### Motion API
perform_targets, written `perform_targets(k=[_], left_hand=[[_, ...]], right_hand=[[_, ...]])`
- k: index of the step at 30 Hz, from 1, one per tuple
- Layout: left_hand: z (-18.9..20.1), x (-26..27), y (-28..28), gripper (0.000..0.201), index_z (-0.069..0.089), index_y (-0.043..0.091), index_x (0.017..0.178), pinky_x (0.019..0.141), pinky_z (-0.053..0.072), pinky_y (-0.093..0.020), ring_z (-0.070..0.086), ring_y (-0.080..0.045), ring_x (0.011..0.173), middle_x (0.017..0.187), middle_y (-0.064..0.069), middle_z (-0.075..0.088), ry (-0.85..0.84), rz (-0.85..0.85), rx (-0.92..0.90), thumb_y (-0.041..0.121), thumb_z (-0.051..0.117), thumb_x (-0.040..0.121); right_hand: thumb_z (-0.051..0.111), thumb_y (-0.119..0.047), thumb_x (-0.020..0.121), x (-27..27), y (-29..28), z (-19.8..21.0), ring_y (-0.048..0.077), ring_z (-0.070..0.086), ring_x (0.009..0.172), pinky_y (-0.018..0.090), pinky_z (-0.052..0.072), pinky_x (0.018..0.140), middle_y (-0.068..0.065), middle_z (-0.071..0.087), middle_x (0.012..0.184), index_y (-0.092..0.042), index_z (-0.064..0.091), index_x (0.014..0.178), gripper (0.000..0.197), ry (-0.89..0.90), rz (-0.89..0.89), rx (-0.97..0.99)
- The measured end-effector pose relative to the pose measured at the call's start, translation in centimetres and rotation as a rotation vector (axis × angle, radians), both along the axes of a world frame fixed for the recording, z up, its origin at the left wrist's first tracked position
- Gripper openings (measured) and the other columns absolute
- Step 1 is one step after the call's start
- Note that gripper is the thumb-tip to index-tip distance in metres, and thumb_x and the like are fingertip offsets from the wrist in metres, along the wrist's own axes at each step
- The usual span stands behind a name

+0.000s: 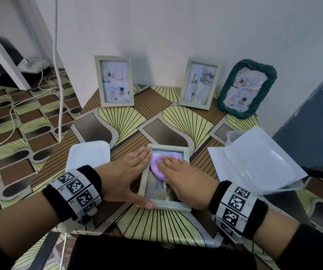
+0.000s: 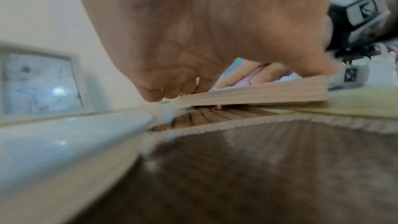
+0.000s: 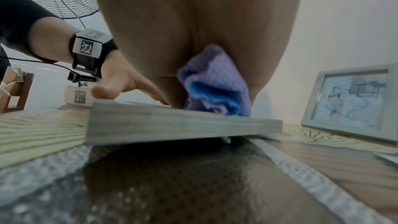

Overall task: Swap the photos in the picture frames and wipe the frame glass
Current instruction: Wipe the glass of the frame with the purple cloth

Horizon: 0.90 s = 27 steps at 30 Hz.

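Flat frame (image 1: 164, 201): pale wood, lying glass-up on the patterned table (image 1: 156, 223), at its near edge in front of the person; in both wrist views it rests on a small stud under its back, slightly tilted.
Cloth (image 1: 156, 166): lilac, bunched on the upper part of the flat frame's glass; the right wrist view shows a blue inner fold (image 3: 215, 91).
Right hand (image 1: 184, 178): laid flat over the flat frame, fingers straight and together, pressing the cloth onto the glass (cloth pokes out past the fingers on the left).
Left hand (image 1: 125, 176): flat against the flat frame's left rail, fingers extended along it, thumb (image 1: 143, 202) on the near left corner; it braces, nothing is clasped.
Wristbands: black with white coded tags, one on each wrist.
Left upright frame (image 1: 114, 81): pale, standing against the wall, beyond the flat frame and to its left.
Middle upright frame (image 1: 199, 82): pale, leaning at the wall, beyond the flat frame and a little right.
Green frame (image 1: 246, 88): dark woven border, further right of the flat frame, also at the wall.
White lid (image 1: 88, 155): just left of the flat frame, beside the left hand.
Clear sleeve (image 1: 258, 162): plastic over white sheets, right of the flat frame, well apart.
Cables (image 1: 58, 75): white, on the floor, far left of the flat frame.
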<state>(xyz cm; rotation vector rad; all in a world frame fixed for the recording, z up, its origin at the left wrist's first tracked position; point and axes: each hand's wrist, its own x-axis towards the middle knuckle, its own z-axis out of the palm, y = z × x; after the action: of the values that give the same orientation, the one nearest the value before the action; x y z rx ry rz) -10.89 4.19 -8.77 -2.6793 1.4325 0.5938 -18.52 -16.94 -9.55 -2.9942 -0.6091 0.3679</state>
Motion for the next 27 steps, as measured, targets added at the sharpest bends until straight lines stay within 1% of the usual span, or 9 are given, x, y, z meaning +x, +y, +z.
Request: perform_targets(k=[3, 8, 11, 13, 15, 17, 21, 24, 27], left_hand=[[0.2, 0.4, -0.3, 0.135, -0.03, 0.019, 0.145, 0.108, -0.023, -0.022, -0.042, 0.0, 0.132, 0.152, 0.005, -0.038, -0.029, -0.019, 0.021, 0.1, 0.035, 0.059], [0.1, 0.8, -0.5, 0.139, -0.031, 0.018, 0.145, 0.111, -0.021, -0.023, -0.041, -0.001, 0.134, 0.152, 0.004, -0.039, -0.043, -0.026, 0.047, 0.101, 0.035, 0.056], [0.1, 0.7, -0.5, 0.14, -0.031, 0.017, 0.145, 0.114, -0.017, -0.025, -0.039, -0.002, 0.136, 0.152, 0.005, -0.039, -0.046, -0.023, 0.056, 0.102, 0.034, 0.055], [0.1, 0.7, -0.6, 0.14, -0.033, 0.018, 0.144, 0.112, -0.019, -0.023, -0.041, -0.001, 0.134, 0.152, 0.005, -0.039, -0.048, -0.018, 0.059, 0.102, 0.034, 0.054], [0.1, 0.7, -0.6, 0.14, -0.033, 0.018, 0.143, 0.11, -0.021, -0.022, -0.042, 0.0, 0.133, 0.151, 0.004, -0.04, -0.051, -0.015, 0.061, 0.102, 0.033, 0.054], [0.1, 0.6, -0.6, 0.14, -0.032, 0.017, 0.145, 0.111, -0.02, -0.022, -0.04, -0.001, 0.135, 0.151, 0.004, -0.041, -0.05, -0.01, 0.059, 0.102, 0.034, 0.055], [0.1, 0.4, -0.5, 0.141, -0.032, 0.017, 0.146, 0.113, -0.018, -0.022, -0.039, -0.002, 0.136, 0.151, 0.005, -0.041, -0.031, 0.003, 0.056, 0.101, 0.037, 0.055], [0.1, 0.3, -0.4, 0.141, -0.032, 0.018, 0.146, 0.112, -0.018, -0.022, -0.039, -0.003, 0.136, 0.151, 0.006, -0.041, -0.019, 0.012, 0.054, 0.1, 0.039, 0.056], [0.2, 0.2, -0.5, 0.141, -0.032, 0.017, 0.146, 0.112, -0.018, -0.022, -0.038, -0.004, 0.137, 0.152, 0.006, -0.04, -0.007, 0.015, 0.054, 0.099, 0.041, 0.056]], right_hand=[[0.038, -0.021, 0.103, 0.3, 0.2, 0.1, 0.023, 0.001, 0.153, 0.036, 0.001, 0.124, 0.01, -0.001, 0.166, -0.012, 0.003, 0.158, 0.066, 0.009, 0.006, 0.004], [0.041, -0.011, 0.097, 0.3, 0.7, 0.2, 0.026, -0.002, 0.153, 0.038, -0.001, 0.124, 0.01, -0.003, 0.166, -0.016, 0.007, 0.158, 0.07, 0.054, 0.022, 0.019], [0.045, -0.005, 0.096, -0.1, 0.6, 0.2, 0.023, -0.005, 0.153, 0.034, -0.006, 0.121, 0.007, -0.003, 0.165, -0.018, 0.011, 0.158, 0.072, 0.082, 0.071, 0.058], [0.046, -0.001, 0.095, -0.6, 0.3, 0.3, 0.019, -0.005, 0.153, 0.031, -0.006, 0.121, 0.004, 0.0, 0.166, -0.02, 0.014, 0.158, 0.073, 0.086, 0.112, 0.095], [0.046, 0.0, 0.095, -1.3, 0.0, 0.4, 0.016, -0.002, 0.153, 0.03, -0.003, 0.122, 0.001, 0.005, 0.165, -0.022, 0.02, 0.157, 0.071, 0.088, 0.156, 0.131], [0.045, 0.003, 0.094, -2.2, -0.2, 0.4, 0.014, 0.002, 0.152, 0.029, 0.0, 0.124, -0.001, 0.011, 0.165, -0.023, 0.026, 0.156, 0.07, 0.091, 0.196, 0.177], [0.046, 0.002, 0.093, -3.6, -1.0, 1.0, 0.01, 0.01, 0.152, 0.02, -0.002, 0.121, -0.003, 0.027, 0.161, -0.021, 0.036, 0.152, 0.064, 0.095, 0.215, 0.238], [0.049, 0.002, 0.089, -4.0, -1.8, 1.8, 0.011, 0.02, 0.15, 0.023, 0.009, 0.123, -0.004, 0.037, 0.157, -0.02, 0.046, 0.146, 0.061, 0.104, 0.196, 0.252], [0.05, -0.002, 0.091, -4.1, -2.7, 2.2, 0.011, 0.024, 0.148, 0.022, 0.014, 0.121, -0.005, 0.047, 0.15, -0.02, 0.058, 0.137, 0.05, 0.066, 0.191, 0.199]])
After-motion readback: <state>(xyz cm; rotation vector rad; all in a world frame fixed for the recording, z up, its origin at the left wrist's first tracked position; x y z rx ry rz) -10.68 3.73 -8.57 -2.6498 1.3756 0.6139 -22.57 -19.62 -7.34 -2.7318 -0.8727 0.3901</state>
